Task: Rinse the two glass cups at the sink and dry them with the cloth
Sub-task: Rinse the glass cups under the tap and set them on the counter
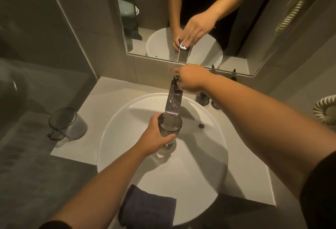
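My left hand [156, 136] grips a ribbed glass cup [170, 123] upright over the white basin [116, 138], directly under the spout of the chrome tap [173, 99]. Some water shows inside the cup. My right hand [190, 80] reaches to the back of the tap and holds its lever, which the fingers mostly hide. The second glass cup [64, 119] stands upright on the counter to the left of the basin. A dark folded cloth [147, 208] lies over the basin's near rim.
A mirror [254, 28] hangs on the wall behind the tap and reflects my hands. Small dark items [202, 98] stand on the counter behind my right forearm. A coiled cream cord [325, 108] sits at the far right. A grey wall closes off the left side.
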Motion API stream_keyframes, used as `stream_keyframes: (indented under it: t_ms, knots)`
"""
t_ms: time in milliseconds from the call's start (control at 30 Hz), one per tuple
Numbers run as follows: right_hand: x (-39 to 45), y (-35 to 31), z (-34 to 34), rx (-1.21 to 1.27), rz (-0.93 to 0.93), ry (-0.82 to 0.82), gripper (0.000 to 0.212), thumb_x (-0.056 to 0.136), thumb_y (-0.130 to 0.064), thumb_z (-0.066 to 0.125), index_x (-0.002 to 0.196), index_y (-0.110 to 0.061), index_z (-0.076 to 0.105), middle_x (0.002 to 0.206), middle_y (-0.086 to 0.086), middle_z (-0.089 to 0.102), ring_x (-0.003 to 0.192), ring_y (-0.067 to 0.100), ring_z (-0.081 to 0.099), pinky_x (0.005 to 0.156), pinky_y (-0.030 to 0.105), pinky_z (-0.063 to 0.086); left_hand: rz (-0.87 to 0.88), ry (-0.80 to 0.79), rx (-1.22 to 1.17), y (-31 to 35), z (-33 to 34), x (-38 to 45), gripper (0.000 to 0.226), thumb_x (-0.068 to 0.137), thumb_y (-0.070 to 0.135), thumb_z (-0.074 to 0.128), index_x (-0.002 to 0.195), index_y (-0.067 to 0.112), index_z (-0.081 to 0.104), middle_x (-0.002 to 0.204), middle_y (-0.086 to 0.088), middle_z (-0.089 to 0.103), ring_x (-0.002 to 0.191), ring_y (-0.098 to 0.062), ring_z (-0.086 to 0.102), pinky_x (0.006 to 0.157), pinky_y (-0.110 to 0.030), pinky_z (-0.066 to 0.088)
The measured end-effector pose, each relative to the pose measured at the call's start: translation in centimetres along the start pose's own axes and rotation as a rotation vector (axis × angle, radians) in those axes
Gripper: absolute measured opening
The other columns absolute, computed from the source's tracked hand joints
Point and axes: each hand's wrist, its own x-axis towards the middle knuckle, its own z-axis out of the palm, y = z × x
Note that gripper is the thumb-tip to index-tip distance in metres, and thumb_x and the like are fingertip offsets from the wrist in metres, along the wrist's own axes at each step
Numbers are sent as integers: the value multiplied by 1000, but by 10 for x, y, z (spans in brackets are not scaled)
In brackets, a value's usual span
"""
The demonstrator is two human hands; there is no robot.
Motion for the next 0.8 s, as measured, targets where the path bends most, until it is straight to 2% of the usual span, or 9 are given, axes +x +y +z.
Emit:
stream_keyframes:
  t_ms: [67, 200, 333, 400, 533, 700, 800]
  knots:
    - [0, -1, 1, -17, 7, 1, 43, 85, -19, 46, 126, -13, 55, 124, 13, 63, 104, 33, 59, 84, 42, 52, -3, 0, 2, -1, -2, -2, 77, 79, 29, 79, 133, 37, 25, 136, 7, 48, 114, 6, 53, 85, -8, 39]
    - [0, -2, 1, 0, 23, -7, 41, 84, -18, 46, 123, -13, 57, 121, 13, 64, 102, 33, 60, 83, 43, 53, 6, 11, 11, -5, -7, -3, 78, 79, 29, 80, 132, 38, 25, 137, 6, 46, 118, -6, 53, 86, -8, 38]
    - [-3, -3, 0, 42, 48, -11, 50, 87, -17, 47, 136, -16, 50, 132, 11, 59, 114, 32, 56, 90, 40, 50, 27, 2, 33, -5, -10, -1, 80, 79, 29, 80, 139, 31, 27, 143, 3, 43, 124, -10, 51, 94, -17, 38]
    - [-3, -3, 0, 52, 49, -5, 51, 88, -16, 47, 139, -17, 48, 134, 11, 58, 116, 31, 55, 91, 39, 49, 40, -13, 47, -4, -9, 0, 83, 80, 28, 80, 143, 26, 27, 144, 1, 41, 125, -10, 50, 97, -20, 38]
    - [-4, -4, 1, 69, 58, -5, 52, 89, -16, 46, 140, -17, 47, 136, 11, 57, 117, 31, 55, 91, 39, 47, 55, -30, 37, -4, -6, 0, 81, 80, 27, 80, 142, 29, 26, 143, 4, 41, 125, -7, 48, 98, -18, 35]
    - [-4, -3, 3, 97, 71, -3, 52, 91, -17, 45, 143, -17, 44, 139, 9, 54, 122, 29, 52, 95, 37, 44, 57, -37, 25, -8, -8, 1, 82, 80, 27, 80, 144, 25, 28, 140, 7, 41, 124, -6, 47, 99, -18, 35]
    - [-7, -1, 10, 262, 87, 17, 45, 89, -17, 50, 134, -10, 49, 129, 14, 58, 112, 30, 55, 91, 40, 47, -8, -52, -76, -10, -8, 5, 75, 82, 28, 78, 138, 31, 29, 131, 10, 50, 116, -4, 55, 92, -19, 42]
